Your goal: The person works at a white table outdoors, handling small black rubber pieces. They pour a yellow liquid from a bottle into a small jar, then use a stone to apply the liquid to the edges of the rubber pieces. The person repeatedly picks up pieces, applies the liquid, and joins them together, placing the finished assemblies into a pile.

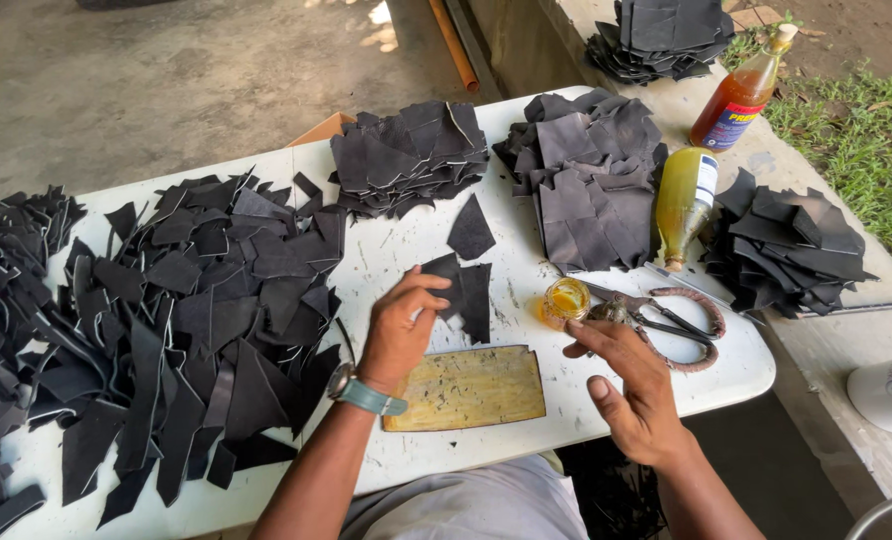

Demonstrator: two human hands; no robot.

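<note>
My left hand (402,328) pinches the edge of a black leather piece (469,290) lying on the white table (406,250), just above a yellowish wooden board (471,387). A watch sits on that wrist. My right hand (626,385) hovers to the right of the board with its fingers loosely curled and nothing in them, its fingertips near a small glass jar of yellow glue (565,299). A single loose black piece (471,230) lies farther back.
Scissors (666,318) with wrapped handles lie right of the jar. A big heap of black scraps (196,320) fills the left. Stacks of cut pieces (411,155) (591,180) (781,245) stand behind and right. A yellow bottle (686,200) lies tipped; an orange bottle (741,95) stands beyond.
</note>
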